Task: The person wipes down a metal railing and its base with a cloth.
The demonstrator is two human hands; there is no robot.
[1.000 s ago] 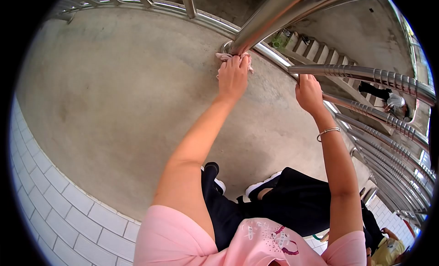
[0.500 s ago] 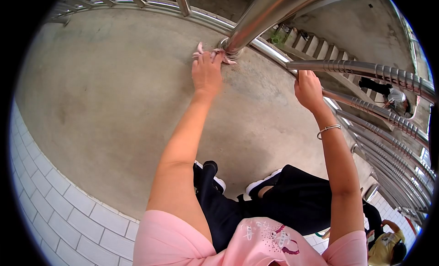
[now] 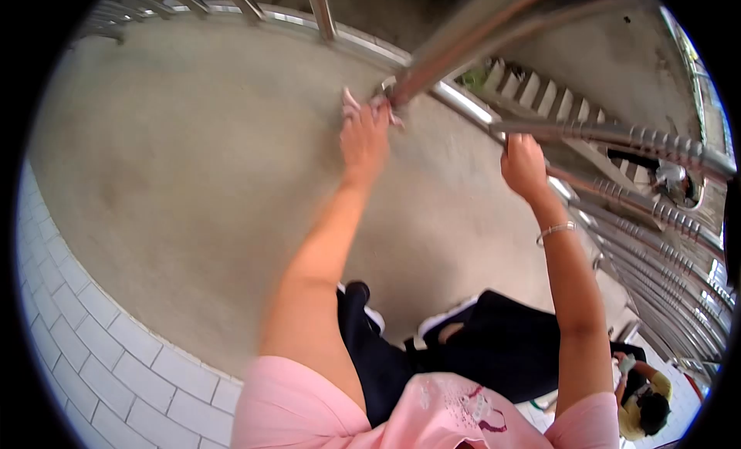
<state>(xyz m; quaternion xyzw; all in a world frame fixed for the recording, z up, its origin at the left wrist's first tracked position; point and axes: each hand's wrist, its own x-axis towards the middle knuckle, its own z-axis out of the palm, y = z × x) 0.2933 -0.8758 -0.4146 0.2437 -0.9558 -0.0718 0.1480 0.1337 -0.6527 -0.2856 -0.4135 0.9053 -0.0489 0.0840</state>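
1. Gripping a pink cloth [image 3: 350,106]: left hand [image 3: 365,140], beside the foot of a metal post [image 3: 454,43], at the floor's edge.
2. Clasping a metal railing [image 3: 617,133]: right hand [image 3: 525,167], fingers curled round.

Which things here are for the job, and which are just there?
For the job:
- pink cloth, under the left hand
- metal post, its base beside the cloth
- railing, where the right hand rests

Just there, it seems:
- stairs
- white tiles
- bracelet, only worn
- person in yellow, off to the right
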